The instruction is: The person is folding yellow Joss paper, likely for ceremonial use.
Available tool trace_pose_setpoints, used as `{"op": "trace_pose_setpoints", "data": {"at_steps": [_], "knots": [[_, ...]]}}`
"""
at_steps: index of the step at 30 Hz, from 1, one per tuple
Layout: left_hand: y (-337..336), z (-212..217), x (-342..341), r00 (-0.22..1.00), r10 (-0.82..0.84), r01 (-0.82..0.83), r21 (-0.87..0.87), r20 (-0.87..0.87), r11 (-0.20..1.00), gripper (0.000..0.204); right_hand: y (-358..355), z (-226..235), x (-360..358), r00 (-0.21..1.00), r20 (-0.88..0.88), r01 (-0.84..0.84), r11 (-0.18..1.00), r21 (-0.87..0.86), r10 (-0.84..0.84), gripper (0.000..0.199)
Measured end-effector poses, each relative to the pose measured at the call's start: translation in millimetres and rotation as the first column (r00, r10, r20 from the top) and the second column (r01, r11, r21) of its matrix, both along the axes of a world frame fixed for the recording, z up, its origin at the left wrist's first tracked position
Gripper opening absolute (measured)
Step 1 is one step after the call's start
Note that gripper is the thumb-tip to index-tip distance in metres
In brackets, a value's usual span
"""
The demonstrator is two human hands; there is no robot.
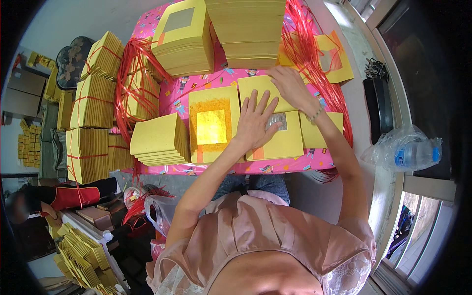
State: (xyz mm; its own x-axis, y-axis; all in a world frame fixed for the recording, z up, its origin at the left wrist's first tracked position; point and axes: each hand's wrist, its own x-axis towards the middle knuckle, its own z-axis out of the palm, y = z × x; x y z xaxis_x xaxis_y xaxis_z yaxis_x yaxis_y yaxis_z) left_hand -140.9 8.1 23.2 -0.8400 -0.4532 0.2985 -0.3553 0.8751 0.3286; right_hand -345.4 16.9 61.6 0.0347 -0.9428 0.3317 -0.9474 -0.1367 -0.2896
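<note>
My left hand (255,118) lies flat with its fingers spread on a yellow paper sheet (290,147) that has a silver square. Farther up, my right hand (294,90) rests its outstretched fingers on a yellow sheet (250,87) just beyond. Left of my left hand is a yellow sheet with a shiny gold square (211,126) on an orange patch. Beside that sits a small pile of folded yellow papers (158,135). Another yellow sheet (322,130) lies partly under my right forearm.
Tall yellow paper stacks (183,51) stand at the table's far side. Red strings (300,34) hang at the right, more red strings (129,73) at the left. Tied yellow bundles (88,155) line the left. A bagged bottle (415,153) is at the right. Another person (73,195) is at lower left.
</note>
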Motion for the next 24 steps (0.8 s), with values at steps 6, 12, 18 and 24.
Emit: {"op": "trace_pose_setpoints", "data": {"at_steps": [6,12,18,24], "knots": [[0,-5,2,1.0,0.015,-0.015,-0.013,0.004,1.0,0.07,90,5,35,0.989,-0.148,0.037,0.996,0.079,-0.025,0.043],[-1,-3,1,1.0,0.007,-0.007,0.001,0.025,1.0,0.069,117,2,42,0.998,-0.071,0.02,0.961,0.277,0.0,0.062],[-4,-4,1,1.0,-0.008,0.008,0.005,0.007,1.0,0.071,118,-13,35,0.999,-0.035,0.0,0.953,0.304,0.011,0.07],[-12,0,20,0.997,-0.069,0.066,0.093,0.021,0.993,0.074,120,-20,36,0.999,-0.048,-0.003,0.958,0.286,0.017,0.069]]}}
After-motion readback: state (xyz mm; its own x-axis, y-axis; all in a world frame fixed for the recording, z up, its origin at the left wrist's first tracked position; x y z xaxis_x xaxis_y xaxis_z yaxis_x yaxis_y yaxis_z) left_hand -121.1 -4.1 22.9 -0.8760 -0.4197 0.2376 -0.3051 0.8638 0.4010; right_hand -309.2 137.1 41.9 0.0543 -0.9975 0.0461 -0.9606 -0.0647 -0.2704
